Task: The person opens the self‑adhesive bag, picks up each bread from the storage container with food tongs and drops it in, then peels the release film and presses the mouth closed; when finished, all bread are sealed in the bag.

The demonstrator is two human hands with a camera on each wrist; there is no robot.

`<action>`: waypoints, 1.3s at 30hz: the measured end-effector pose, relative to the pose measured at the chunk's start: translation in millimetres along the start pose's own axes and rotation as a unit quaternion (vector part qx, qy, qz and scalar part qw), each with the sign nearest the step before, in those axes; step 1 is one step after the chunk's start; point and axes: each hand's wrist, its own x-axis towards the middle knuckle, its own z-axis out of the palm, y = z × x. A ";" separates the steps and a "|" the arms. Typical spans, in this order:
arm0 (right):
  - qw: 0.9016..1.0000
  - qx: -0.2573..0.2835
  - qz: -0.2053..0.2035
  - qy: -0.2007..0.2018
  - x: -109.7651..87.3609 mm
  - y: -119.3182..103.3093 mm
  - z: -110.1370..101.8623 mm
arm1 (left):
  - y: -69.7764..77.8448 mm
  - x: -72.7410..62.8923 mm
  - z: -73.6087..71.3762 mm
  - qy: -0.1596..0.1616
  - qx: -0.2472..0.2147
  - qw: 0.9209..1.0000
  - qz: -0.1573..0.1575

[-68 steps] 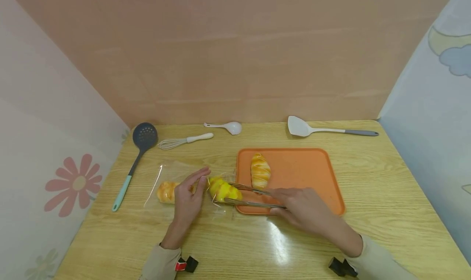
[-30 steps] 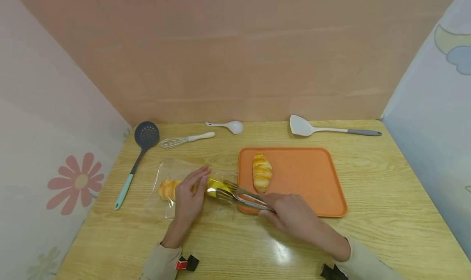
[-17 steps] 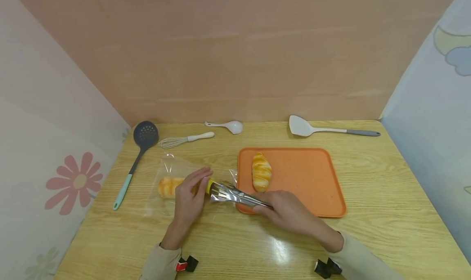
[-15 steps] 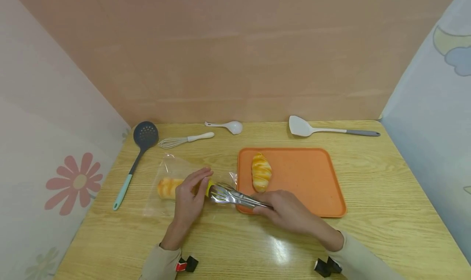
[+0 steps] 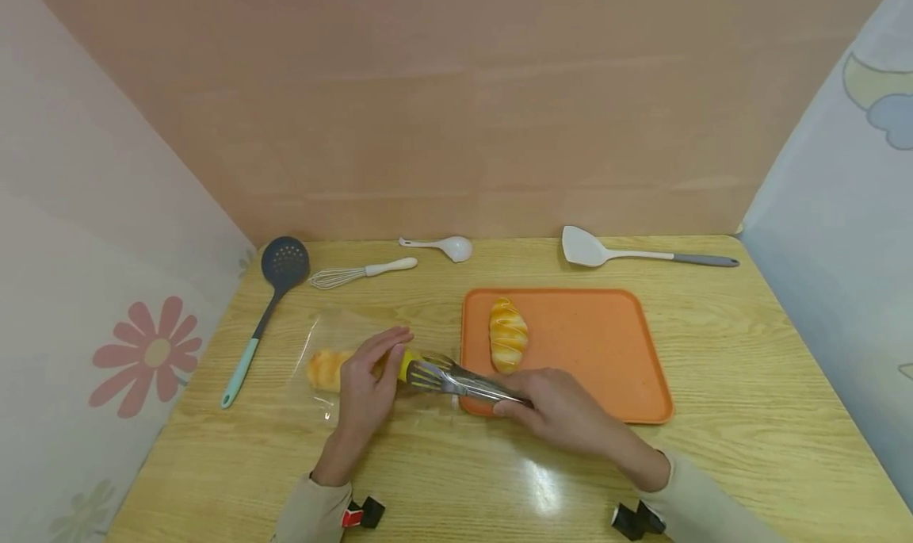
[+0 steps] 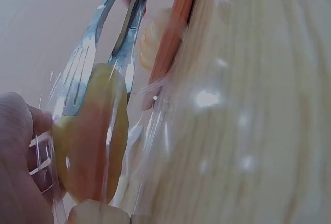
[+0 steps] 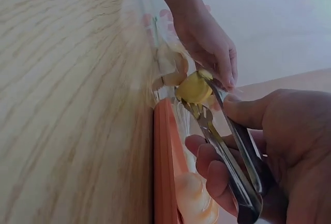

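Observation:
In the head view, my left hand (image 5: 367,380) pinches the upper edge of a clear plastic bag (image 5: 324,329) lying on the table. Inside it, an orange-brown bread roll (image 5: 326,370) shows to the left of that hand. My right hand (image 5: 559,408) grips metal tongs (image 5: 474,384), whose slotted tips reach into the bag's right end. Those tips are at a yellow bread (image 7: 194,88), mostly hidden under my left hand from above. The left wrist view shows the yellow bread (image 6: 93,136) behind the film, against the first roll (image 6: 98,213).
An orange tray (image 5: 585,345) holds a striped bread roll (image 5: 508,335) at its left side. Along the back lie a slotted skimmer (image 5: 284,264), a whisk (image 5: 364,272), a white spoon (image 5: 452,248) and a white turner (image 5: 585,247). Walls stand at the back and both sides.
The yellow bread has gone left, deeper into the bag beneath my left hand. The tongs have followed it in, their arms now closer together. My left hand has stayed almost still.

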 end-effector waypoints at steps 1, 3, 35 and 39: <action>1.000 -0.005 0.000 0.003 -0.1 -1.4 0.6 | -0.1 0.2 0.4 0.001 0.001 1.000 0.003; 1.000 -0.013 -0.001 0.007 0.4 -3.0 2.6 | 0.2 0.4 0.4 0.001 0.002 1.000 0.007; 0.978 -0.199 -0.051 0.046 -6.2 -19.5 16.8 | -31.5 -8.9 4.1 -0.029 0.044 0.998 0.017; 0.970 -0.227 -0.065 0.061 -7.2 -19.3 19.9 | -24.1 -7.0 1.8 -0.026 0.040 0.999 0.014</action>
